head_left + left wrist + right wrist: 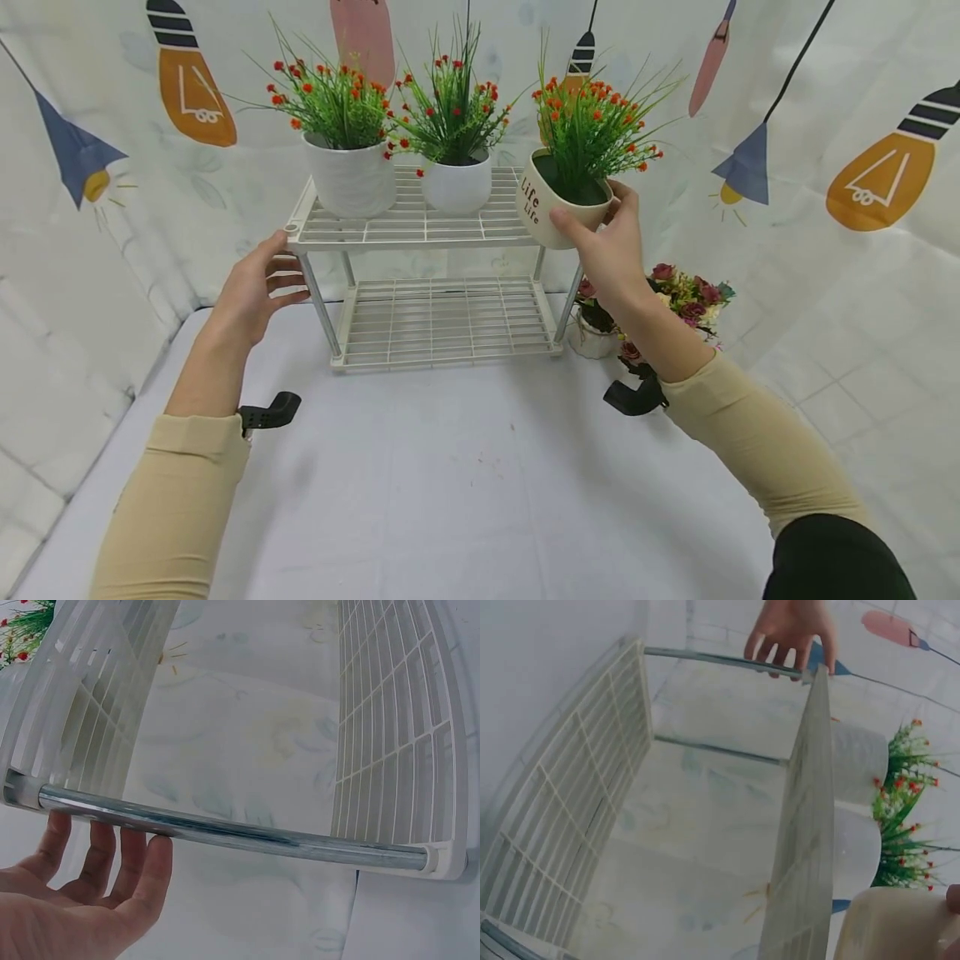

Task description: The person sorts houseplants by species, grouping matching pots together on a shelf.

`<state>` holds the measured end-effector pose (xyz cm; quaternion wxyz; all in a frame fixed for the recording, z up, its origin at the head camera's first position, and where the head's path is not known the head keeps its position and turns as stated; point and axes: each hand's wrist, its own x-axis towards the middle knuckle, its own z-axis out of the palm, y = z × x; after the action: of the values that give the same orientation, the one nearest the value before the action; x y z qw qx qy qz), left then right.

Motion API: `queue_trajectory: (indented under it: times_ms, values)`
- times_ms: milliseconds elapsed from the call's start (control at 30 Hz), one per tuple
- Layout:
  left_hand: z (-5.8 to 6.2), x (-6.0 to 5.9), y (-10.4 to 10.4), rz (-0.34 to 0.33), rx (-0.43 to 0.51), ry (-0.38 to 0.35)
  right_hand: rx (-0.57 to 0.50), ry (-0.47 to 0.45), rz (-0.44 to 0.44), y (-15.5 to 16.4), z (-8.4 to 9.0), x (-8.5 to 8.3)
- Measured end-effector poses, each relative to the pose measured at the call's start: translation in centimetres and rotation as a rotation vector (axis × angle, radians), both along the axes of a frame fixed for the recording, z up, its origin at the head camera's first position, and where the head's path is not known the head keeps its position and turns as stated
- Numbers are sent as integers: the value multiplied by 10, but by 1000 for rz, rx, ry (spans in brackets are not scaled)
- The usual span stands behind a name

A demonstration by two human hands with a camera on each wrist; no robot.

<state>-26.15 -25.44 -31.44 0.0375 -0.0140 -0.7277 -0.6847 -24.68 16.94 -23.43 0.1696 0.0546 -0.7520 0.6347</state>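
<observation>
My right hand [611,250] grips a cream flower pot [551,204] by its rim, thumb in front. The pot bears the words "Life Life" and holds grass with orange flowers; it is tilted at the right end of the rack's top shelf [420,229]. In the right wrist view only part of this cream pot [892,926] shows. My left hand [258,283] is at the rack's left front corner. Its loosely bent fingers touch the metal post [225,829]. Two white flower pots, a ribbed one [351,179] and a smooth one [457,185], stand upright on the top shelf.
The rack's lower shelf [450,321] sits on a white-covered table [450,475]. Behind its right post stands a small white pot [592,340], with dusky red and cream flowers [693,300] nearby. A printed curtain [255,50] hangs behind.
</observation>
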Motion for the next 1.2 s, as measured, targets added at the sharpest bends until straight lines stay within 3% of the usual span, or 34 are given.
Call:
queue_trajectory:
  times_ms: [167, 433, 900, 1200]
  values:
    - [0, 0, 0, -1, 3, -7, -48, -32, -18, -3, 10, -21]
    - [1, 0, 0, -2, 4, -15, -34, -145, -56, -9, 20, -47]
    - [0, 0, -1, -5, 13, -22, 101, -194, -143, -21, 17, -81]
    - [-1, -1, -1, 0, 13, -11, 210, -189, -172, -25, 13, -89]
